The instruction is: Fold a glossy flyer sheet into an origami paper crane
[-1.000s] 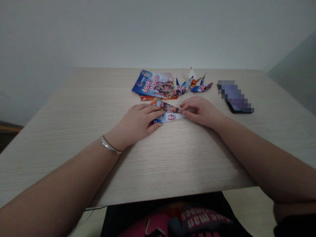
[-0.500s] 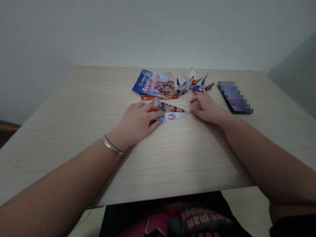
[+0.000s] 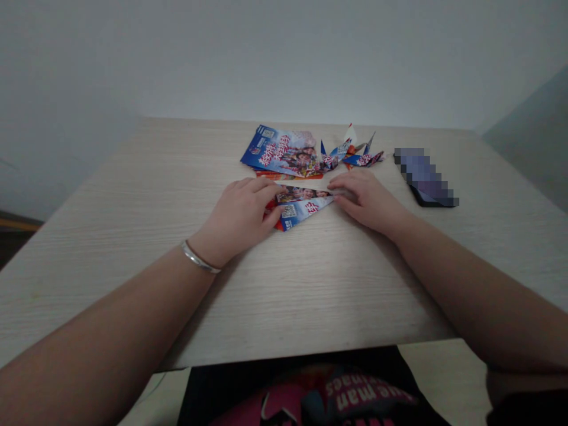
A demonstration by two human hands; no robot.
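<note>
A folded printed paper (image 3: 310, 208) lies on the table, long and narrow, tapering to a point on the right. It shows photo print along its far half and pale blue with red characters and a QR code on its near half. My left hand (image 3: 244, 210) grips its wide left end, the thumb at the near edge and the fingers over the far part. At the pointed tip, the thumb and fingers of my right hand (image 3: 366, 198) close on the paper. The undersides of both hands are hidden.
Beyond the paper lies a stack of printed flyers (image 3: 281, 151). Beside it stand folded paper cranes (image 3: 332, 157) made from similar print. A dark phone (image 3: 428, 180) rests to the right. The pale wooden table (image 3: 284, 296) meets a wall at the back.
My right hand has moved left and drawn its fingers together at the paper's tip. My left hand has shifted slightly left, uncovering the QR code on the near half.
</note>
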